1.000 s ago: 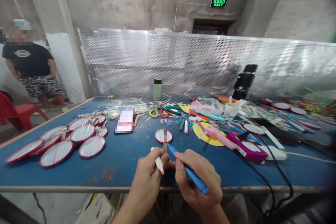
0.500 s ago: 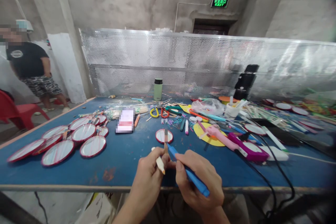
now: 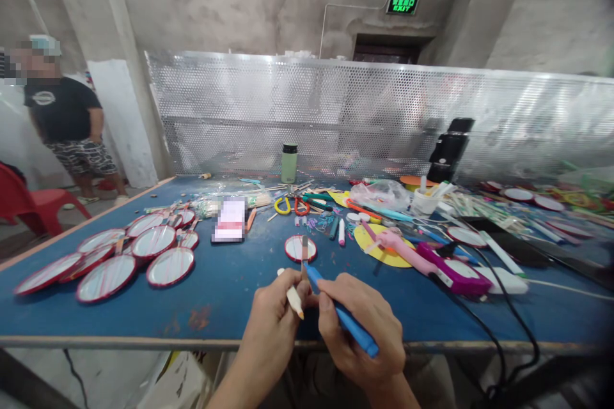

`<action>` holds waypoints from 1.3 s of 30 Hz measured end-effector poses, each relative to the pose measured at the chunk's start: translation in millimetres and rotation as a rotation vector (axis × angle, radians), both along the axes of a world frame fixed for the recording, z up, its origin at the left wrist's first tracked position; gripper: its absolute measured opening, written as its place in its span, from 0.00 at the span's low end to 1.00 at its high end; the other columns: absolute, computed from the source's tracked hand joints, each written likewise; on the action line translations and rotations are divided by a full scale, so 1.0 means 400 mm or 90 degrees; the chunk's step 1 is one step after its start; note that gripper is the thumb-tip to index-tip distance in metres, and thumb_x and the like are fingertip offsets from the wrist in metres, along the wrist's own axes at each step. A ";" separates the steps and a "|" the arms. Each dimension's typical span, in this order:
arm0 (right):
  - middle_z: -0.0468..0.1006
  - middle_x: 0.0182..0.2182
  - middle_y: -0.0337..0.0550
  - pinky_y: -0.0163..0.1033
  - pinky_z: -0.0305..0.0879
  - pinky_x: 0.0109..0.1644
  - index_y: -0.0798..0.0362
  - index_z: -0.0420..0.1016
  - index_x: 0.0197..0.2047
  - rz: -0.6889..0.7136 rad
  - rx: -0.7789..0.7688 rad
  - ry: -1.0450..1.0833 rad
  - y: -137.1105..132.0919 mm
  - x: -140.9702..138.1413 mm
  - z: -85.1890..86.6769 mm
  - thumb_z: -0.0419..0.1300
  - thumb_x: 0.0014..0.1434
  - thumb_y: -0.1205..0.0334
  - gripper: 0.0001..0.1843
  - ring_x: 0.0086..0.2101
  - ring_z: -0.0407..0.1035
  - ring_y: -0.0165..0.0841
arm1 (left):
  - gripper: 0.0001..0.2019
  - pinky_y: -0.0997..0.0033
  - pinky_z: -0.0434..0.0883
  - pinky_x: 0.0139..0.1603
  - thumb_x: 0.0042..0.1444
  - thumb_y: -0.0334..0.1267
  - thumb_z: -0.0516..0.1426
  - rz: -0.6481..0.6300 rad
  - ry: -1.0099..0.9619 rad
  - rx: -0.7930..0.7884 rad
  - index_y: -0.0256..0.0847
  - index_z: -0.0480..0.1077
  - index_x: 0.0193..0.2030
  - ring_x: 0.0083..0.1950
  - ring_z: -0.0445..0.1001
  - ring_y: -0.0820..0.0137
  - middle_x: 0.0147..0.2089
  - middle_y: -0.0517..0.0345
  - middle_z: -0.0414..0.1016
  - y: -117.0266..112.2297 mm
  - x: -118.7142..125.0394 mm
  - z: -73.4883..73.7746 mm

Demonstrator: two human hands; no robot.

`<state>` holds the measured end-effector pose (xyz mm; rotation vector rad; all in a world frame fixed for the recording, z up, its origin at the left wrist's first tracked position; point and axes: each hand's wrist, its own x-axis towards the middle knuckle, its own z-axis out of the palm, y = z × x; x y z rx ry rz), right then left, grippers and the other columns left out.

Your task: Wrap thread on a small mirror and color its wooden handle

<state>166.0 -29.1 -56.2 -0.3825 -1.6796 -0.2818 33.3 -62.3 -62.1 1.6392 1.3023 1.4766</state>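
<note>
My left hand (image 3: 271, 326) is closed around a white pencil-like stick (image 3: 290, 293) and pinches a thin wooden stick (image 3: 304, 251) that stands upright. My right hand (image 3: 362, 332) grips a blue pen-shaped tool (image 3: 341, 318), its tip touching the wooden stick's lower part. Both hands hover above the near edge of the blue table (image 3: 225, 297). A small round red-rimmed disc (image 3: 296, 247) lies just beyond the sticks.
Several red-rimmed white discs (image 3: 139, 252) lie at the left. Scissors (image 3: 290, 206), pens, a green bottle (image 3: 288, 163), a yellow disc (image 3: 378, 244), a pink and purple tool (image 3: 434, 262) with black cables sit to the right. A person (image 3: 64, 124) stands by a red chair (image 3: 26, 201).
My hands and the sticks have barely moved. The person at the far left has shifted a little.
</note>
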 end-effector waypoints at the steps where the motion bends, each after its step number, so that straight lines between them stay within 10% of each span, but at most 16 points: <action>1: 0.80 0.27 0.41 0.37 0.74 0.34 0.55 0.75 0.41 -0.004 0.002 0.004 0.000 0.001 -0.002 0.60 0.57 0.73 0.09 0.28 0.76 0.33 | 0.15 0.79 0.61 0.30 0.65 0.42 0.50 0.000 -0.001 0.001 0.40 0.63 0.27 0.29 0.63 0.73 0.25 0.65 0.65 0.000 0.000 0.000; 39: 0.80 0.28 0.42 0.37 0.74 0.35 0.56 0.75 0.41 -0.021 0.013 0.013 -0.001 0.005 -0.008 0.60 0.57 0.74 0.09 0.29 0.76 0.33 | 0.15 0.79 0.62 0.31 0.65 0.41 0.51 -0.020 -0.020 0.000 0.39 0.65 0.28 0.29 0.63 0.73 0.26 0.64 0.65 -0.003 0.002 -0.001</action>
